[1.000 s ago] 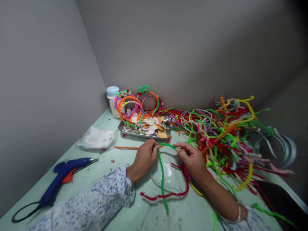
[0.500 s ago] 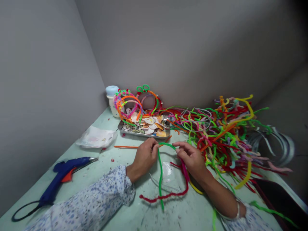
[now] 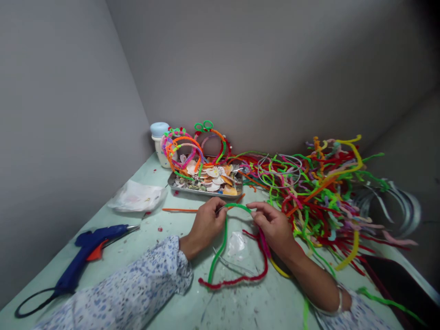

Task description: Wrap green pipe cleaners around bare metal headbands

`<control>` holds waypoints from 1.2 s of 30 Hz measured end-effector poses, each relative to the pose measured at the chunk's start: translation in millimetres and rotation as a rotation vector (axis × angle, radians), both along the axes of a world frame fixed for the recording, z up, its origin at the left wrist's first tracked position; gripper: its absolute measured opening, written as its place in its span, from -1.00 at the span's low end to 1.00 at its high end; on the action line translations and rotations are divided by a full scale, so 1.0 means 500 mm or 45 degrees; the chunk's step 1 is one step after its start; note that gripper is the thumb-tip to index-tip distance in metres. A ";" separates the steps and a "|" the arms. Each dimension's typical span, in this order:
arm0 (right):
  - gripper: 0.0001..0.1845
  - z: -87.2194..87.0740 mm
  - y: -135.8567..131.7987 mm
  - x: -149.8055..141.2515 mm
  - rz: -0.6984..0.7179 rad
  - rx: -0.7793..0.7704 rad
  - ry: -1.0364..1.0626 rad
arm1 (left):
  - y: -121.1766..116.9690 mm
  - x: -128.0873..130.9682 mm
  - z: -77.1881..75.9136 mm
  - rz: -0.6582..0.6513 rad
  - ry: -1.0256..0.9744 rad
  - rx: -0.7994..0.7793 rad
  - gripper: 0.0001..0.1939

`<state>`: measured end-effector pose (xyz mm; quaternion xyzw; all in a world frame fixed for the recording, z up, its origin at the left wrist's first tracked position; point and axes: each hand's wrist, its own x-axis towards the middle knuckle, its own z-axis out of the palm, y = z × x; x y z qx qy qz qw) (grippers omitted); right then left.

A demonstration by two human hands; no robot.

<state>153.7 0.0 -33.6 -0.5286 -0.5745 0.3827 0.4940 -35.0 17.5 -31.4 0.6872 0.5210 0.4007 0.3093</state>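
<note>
Between my hands is a thin headband [image 3: 239, 206] with green pipe cleaner round its top and a magenta stretch [image 3: 263, 243] below my right hand. My left hand [image 3: 207, 222] is closed in a pinch at the headband's left part, where a bit of bare metal shows. From there a loose green pipe cleaner tail [image 3: 222, 250] hangs down towards the table. My right hand [image 3: 275, 225] grips the headband's right side between thumb and fingers. A dark red pipe cleaner [image 3: 240, 279] curves below the hands, crossing near the green tail's end.
A metal tray [image 3: 202, 194] of shells bears finished headbands [image 3: 185, 142], beside a lidded jar [image 3: 160, 142]. A blue glue gun [image 3: 80, 256] and plastic bag [image 3: 137, 197] lie left. Right are a pipe cleaner heap [image 3: 319, 192], metal headbands [image 3: 407, 206] and a dark flat object [image 3: 402, 284].
The green tail has swung left and now bows outward instead of hanging straight. My left fingers have shifted slightly, showing more bare metal. My right hand has stayed in place.
</note>
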 end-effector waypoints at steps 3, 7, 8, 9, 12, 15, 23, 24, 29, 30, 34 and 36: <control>-0.73 -0.001 -0.001 0.000 0.001 -0.007 0.010 | 0.000 0.001 0.001 0.013 0.028 0.027 -0.90; -0.72 -0.003 -0.001 0.001 0.015 -0.020 0.015 | -0.002 0.001 0.006 0.022 0.045 0.074 -0.91; -0.72 -0.003 -0.001 0.002 0.015 -0.022 0.015 | -0.002 0.001 0.007 0.023 0.047 0.080 -0.91; -0.72 -0.002 0.000 0.002 0.018 -0.022 0.013 | -0.002 0.001 0.008 0.026 0.047 0.082 -0.91; -0.71 0.000 0.000 0.002 0.035 -0.019 0.017 | -0.004 0.002 0.010 0.030 0.018 0.063 -0.91; -0.67 0.004 0.000 0.000 0.091 -0.037 0.026 | -0.007 0.004 0.010 -0.017 -0.086 0.003 -0.90; -0.64 0.009 0.003 0.001 0.075 -0.189 0.126 | 0.001 0.005 0.010 -0.312 -0.885 -0.600 -0.70; -0.63 0.008 0.004 0.003 0.073 -0.208 0.156 | 0.002 0.004 0.011 -0.341 -1.005 -0.717 -0.68; -0.63 0.006 0.009 0.009 0.163 -0.295 0.302 | 0.002 0.001 0.020 -0.420 -1.228 -1.108 -0.74; -0.63 0.007 0.009 0.010 0.189 -0.308 0.324 | 0.001 0.001 0.020 -0.443 -1.245 -1.131 -0.75; -0.64 0.009 0.006 0.008 0.249 -0.345 0.381 | -0.006 0.005 0.017 -0.513 -1.354 -1.182 -0.84; -0.63 0.010 0.003 0.007 0.263 -0.361 0.404 | -0.009 0.008 0.014 -0.538 -1.412 -1.205 -0.88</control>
